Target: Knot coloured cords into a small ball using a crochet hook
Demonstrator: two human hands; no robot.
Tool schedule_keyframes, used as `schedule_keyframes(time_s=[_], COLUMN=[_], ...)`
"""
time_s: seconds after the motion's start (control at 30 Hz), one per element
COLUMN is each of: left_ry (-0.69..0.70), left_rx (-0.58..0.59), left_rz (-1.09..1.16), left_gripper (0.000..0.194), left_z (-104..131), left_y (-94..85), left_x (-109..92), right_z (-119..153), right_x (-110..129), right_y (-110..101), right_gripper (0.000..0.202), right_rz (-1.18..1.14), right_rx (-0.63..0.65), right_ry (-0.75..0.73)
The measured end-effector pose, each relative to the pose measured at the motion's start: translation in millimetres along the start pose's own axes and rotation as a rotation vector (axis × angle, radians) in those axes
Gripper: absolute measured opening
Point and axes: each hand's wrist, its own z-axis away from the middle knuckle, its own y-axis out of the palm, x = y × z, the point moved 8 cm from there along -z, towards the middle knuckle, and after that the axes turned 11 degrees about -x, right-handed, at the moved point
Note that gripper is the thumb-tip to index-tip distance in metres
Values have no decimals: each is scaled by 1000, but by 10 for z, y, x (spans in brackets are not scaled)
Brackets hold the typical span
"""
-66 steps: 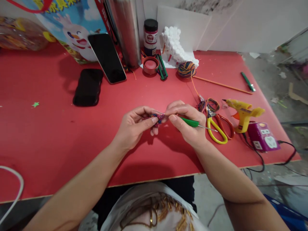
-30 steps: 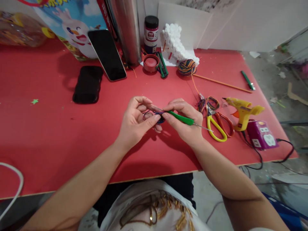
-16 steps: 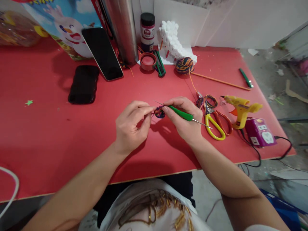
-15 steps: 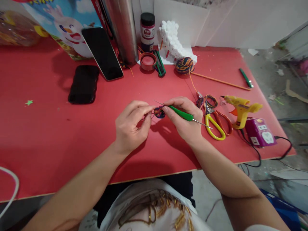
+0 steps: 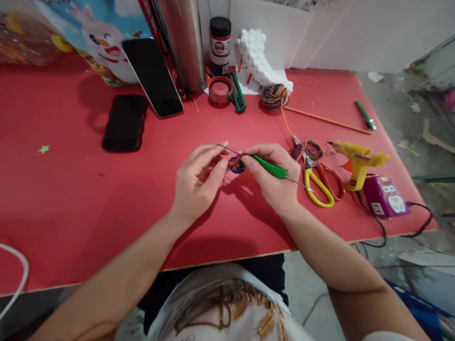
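My right hand (image 5: pixel 275 175) is closed round a crochet hook (image 5: pixel 272 168) with a green handle; its thin metal tip points left. Between my two hands sits a small round crochet piece (image 5: pixel 236 165) in dark multicoloured yarn. My left hand (image 5: pixel 199 177) pinches the left edge of that piece, thumb in front. A strand of yarn (image 5: pixel 227 148) runs from the raised left index finger to the hook's tip. Behind, a ball of multicoloured yarn (image 5: pixel 275 96) rests on the red table, its orange strand trailing toward a small yarn bundle (image 5: pixel 313 149).
Right of my right hand lie scissors or pliers with yellow and red handles (image 5: pixel 320 188), a yellow glue gun (image 5: pixel 359 163) and a purple power box (image 5: pixel 386 195) with cables. A wooden stick (image 5: pixel 330 120), cutter (image 5: pixel 237 93), steel flask (image 5: pixel 183 47) and phone (image 5: pixel 153 78) lie farther back.
My left index finger has lifted away from the thumb, and a yarn strand now stretches from it to the hook. My right hand has hardly moved.
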Motion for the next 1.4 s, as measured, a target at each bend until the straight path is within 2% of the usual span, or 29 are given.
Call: schedule_keyframes(time_s=[0.1,0.2,0.3,0.53,0.77,0.97,1.1,1.27,1.4], left_ry=[-349,-475,-477,-379,-463,-508,-536,-603,-559], left_rx=[-61,-113,-133,-126,-119,-109,-82,-92,-101], left_rz=[350,492,522,470,518,477,466,498,469], left_gripper=[36,42,47,47,44,45,47,45,45], left_z=[78,122,101,6,7,19,22,13,-29], left_y=[90,144,128,20,61,53,63,63,15], left_x=[209,285,297,261,283,323,345,375,339], right_z=[21,50,68,52,61,116,93,51,29], right_x=[-30,-64,-67,-49,-3,-54,-29,49,45], right_y=[1,27,50,61,70,120,61,73,112], right_gripper=[7,9,11,15,13,17,16,16,11], right_rz=[14,27,25,-3,0,14,64,-86,-201], right_rx=[-35,-21,14,86,96,187,137,143,203], right_ry=[4,9,6,-10,-92,-70,-99,-90,-9])
